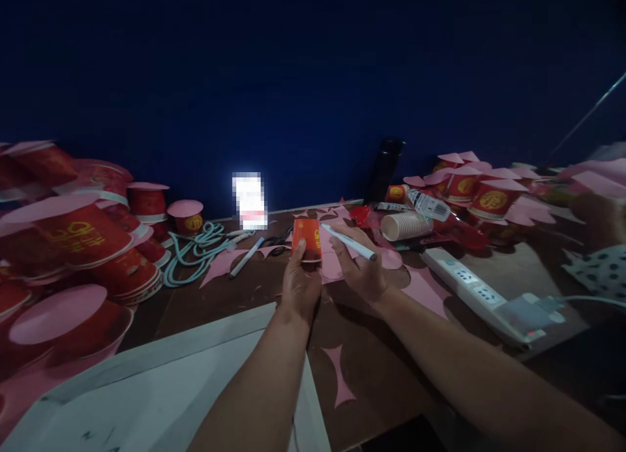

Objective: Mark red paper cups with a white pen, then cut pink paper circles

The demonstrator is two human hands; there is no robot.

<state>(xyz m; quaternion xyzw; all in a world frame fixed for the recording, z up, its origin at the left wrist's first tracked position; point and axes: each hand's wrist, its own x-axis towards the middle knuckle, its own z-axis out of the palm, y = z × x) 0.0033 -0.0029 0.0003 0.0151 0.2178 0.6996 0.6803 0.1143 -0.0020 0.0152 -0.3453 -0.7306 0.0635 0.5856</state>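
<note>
My left hand [299,279] grips a small red paper cup [306,239] with yellow lettering, held above the brown table. To its right, my right hand [359,263] holds a white marker pen [349,241] in a writing grip, its tip close to the cup's right side; whether it touches I cannot tell. Pink paper scraps [332,259] with cut-out curves lie under and behind both hands. Left of the cup, a second marker [246,258] with a blue end rests on the table, beside a pair of dark-handled scissors [278,243].
Red cups topped with pink paper discs crowd the left [81,237] and far right [493,201]. A cyan cable [195,250], a lit phone [250,201], a black bottle [385,171], stacked paper cups [407,226] and a power strip [469,286] surround my hands. A white board [161,387] lies in front.
</note>
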